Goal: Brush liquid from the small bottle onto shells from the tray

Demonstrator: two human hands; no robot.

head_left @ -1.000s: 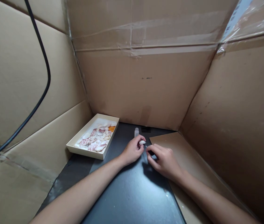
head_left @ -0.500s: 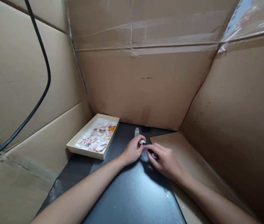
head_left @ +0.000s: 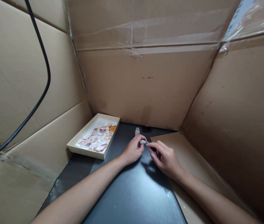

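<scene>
Between the thumb and fingers of my left hand (head_left: 134,149) is a small whitish shell (head_left: 142,142), held just above the dark tabletop. My right hand (head_left: 166,157) is close on its right side, index finger reaching to the shell's right end. The other right fingers are curled around a small dark thing (head_left: 153,149), mostly hidden, whose kind I cannot make out. Just behind my left hand stands a little clear bottle (head_left: 137,131), upright, with no cap seen on it.
A shallow cream box (head_left: 86,151) of assorted shells (head_left: 99,137) lies to the left on the dark table (head_left: 122,199). A cardboard sheet (head_left: 176,140) covers the right side. Cardboard walls (head_left: 132,90) enclose the space, and a black cable (head_left: 49,74) hangs at left.
The shell has turned slightly in my left fingers, its pale side now more toward me. My right index fingertip has shifted a little up and right along its end.
</scene>
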